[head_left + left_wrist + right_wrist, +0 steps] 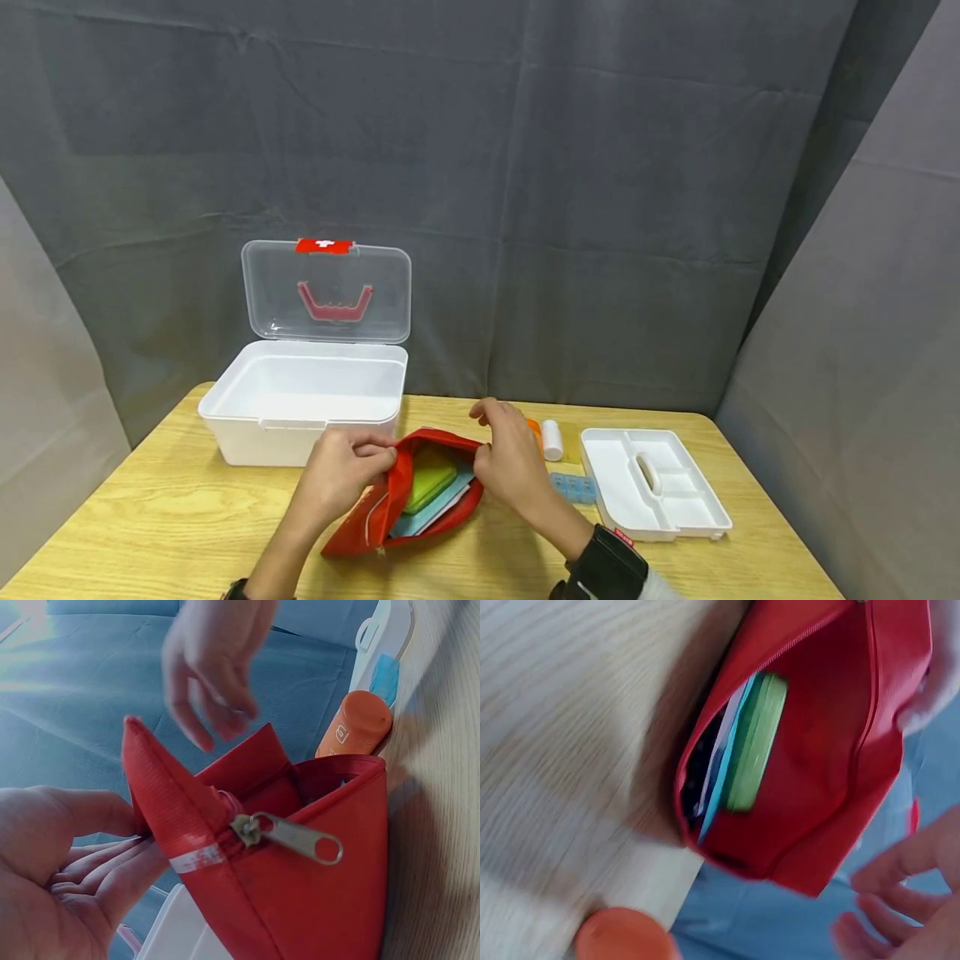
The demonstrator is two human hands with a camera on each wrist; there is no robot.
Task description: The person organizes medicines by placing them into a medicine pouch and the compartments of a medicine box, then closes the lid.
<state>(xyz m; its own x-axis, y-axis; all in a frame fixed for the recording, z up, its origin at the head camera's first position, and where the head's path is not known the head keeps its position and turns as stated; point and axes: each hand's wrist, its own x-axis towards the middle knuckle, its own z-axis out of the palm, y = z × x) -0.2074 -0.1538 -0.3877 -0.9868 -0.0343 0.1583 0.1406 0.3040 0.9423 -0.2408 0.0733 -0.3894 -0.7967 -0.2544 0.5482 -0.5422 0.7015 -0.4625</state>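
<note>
My left hand (343, 471) pinches the far left edge of a red zippered pouch (358, 533), thumb on one side and fingers on the other. The pouch gapes wide. Inside lie a green flat packet (759, 742) and a light blue packet (721, 776), with a pale sheet and something dark beside them. A metal zipper pull (300, 838) hangs at the pouch's end. Over the pouch's right end hovers my right hand (513, 458), its fingers loosely bent and holding nothing; the right wrist view shows its fingertips (870, 879) apart from the red fabric.
Behind on the left stands a white box (262, 442) with its clear lid (326, 283) raised. To the right are an orange bottle (360, 724), a white bottle (552, 440), a light blue pill organizer (573, 487) and a white divided tray (615, 467) with a handle.
</note>
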